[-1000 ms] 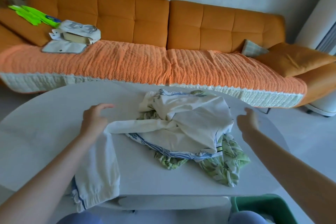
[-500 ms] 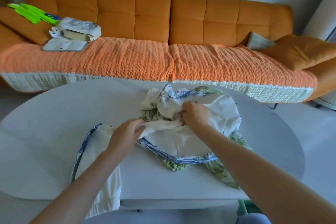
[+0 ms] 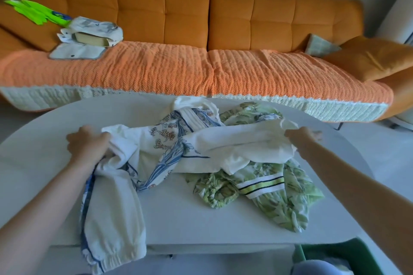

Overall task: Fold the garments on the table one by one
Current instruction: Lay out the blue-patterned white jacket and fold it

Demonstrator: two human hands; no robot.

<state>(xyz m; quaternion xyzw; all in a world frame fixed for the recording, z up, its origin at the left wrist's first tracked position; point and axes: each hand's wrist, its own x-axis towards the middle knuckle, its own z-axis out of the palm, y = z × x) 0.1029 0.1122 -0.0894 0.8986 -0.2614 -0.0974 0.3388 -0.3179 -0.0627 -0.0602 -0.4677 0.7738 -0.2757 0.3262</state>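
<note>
Left hand (image 3: 88, 144) is clamped on a bunch of the white garment (image 3: 169, 147), fingers (image 3: 101, 136) curled tight into the cloth at the left of the desk (image 3: 201, 219); right hand (image 3: 301, 136) grips the same garment's far end out to the right, fingers (image 3: 316, 134) closed on the fabric edge, though the wrist hides most of them; the white garment, blue floral print showing at its middle, is spread between the two hands across the centre of the desk; one elastic-cuffed part with a blue side stripe trails down past the near left edge; the green garment (image 3: 274, 187), leaf-printed with a striped band, lies crumpled partly under the white one and spills toward the near right of the desk; behind the desk runs an orange sofa (image 3: 156, 69) with a cushion (image 3: 375, 58) at its right end; a green bin (image 3: 335, 254) sits at the bottom right, just beside the desk.
</note>
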